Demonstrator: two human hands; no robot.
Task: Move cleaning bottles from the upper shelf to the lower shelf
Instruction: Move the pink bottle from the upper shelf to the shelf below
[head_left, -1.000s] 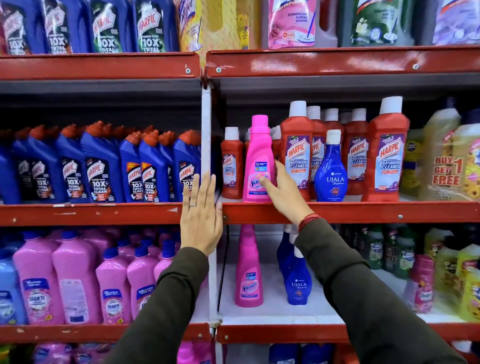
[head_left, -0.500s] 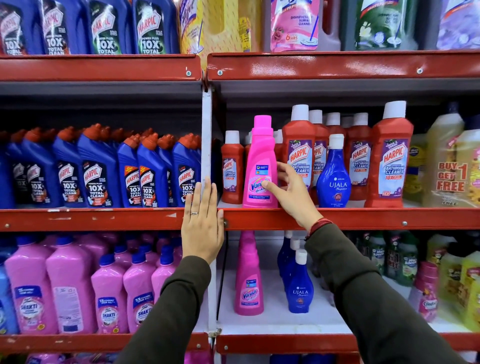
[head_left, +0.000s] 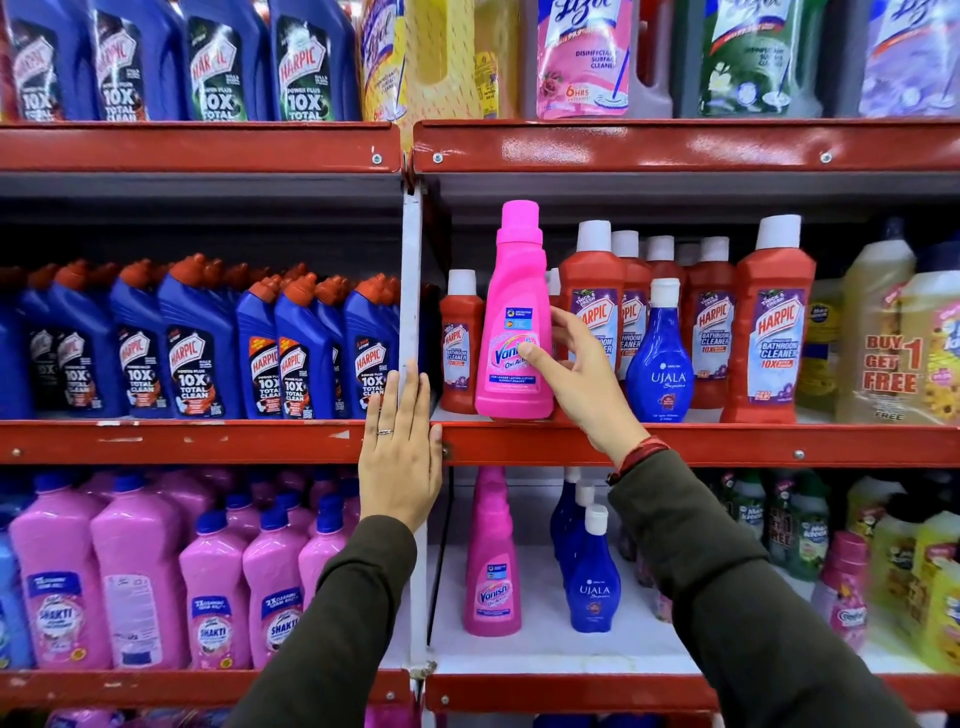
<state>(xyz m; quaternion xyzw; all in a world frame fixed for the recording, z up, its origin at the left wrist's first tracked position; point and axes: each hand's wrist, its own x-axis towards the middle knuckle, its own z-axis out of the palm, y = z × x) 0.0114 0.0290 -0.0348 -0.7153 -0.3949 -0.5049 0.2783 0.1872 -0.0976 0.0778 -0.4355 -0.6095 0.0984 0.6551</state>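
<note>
A pink Vanish bottle (head_left: 511, 322) stands at the front of the upper red shelf (head_left: 675, 441), and it looks slightly raised. My right hand (head_left: 582, 379) grips its right side, thumb on the label and fingers behind. My left hand (head_left: 401, 452) lies flat, fingers together, on the white upright post (head_left: 413, 291) and the shelf's front edge. A blue Ujala bottle (head_left: 660, 358) stands to the right on the same shelf. On the lower shelf (head_left: 545, 649) stand another pink Vanish bottle (head_left: 491, 561) and blue Ujala bottles (head_left: 592, 571).
Red Harpic bottles (head_left: 769, 322) fill the upper shelf behind and beside the pink one. Blue Harpic bottles (head_left: 197, 343) crowd the left bay, pink Shakti bottles (head_left: 130, 582) sit below them. Yellow bottles (head_left: 883, 332) stand at the far right. Pouches line the top shelf (head_left: 675, 145).
My right hand has slid higher up the pink Vanish bottle and closed round it; the bottle has lifted a little. My left hand stays on the post.
</note>
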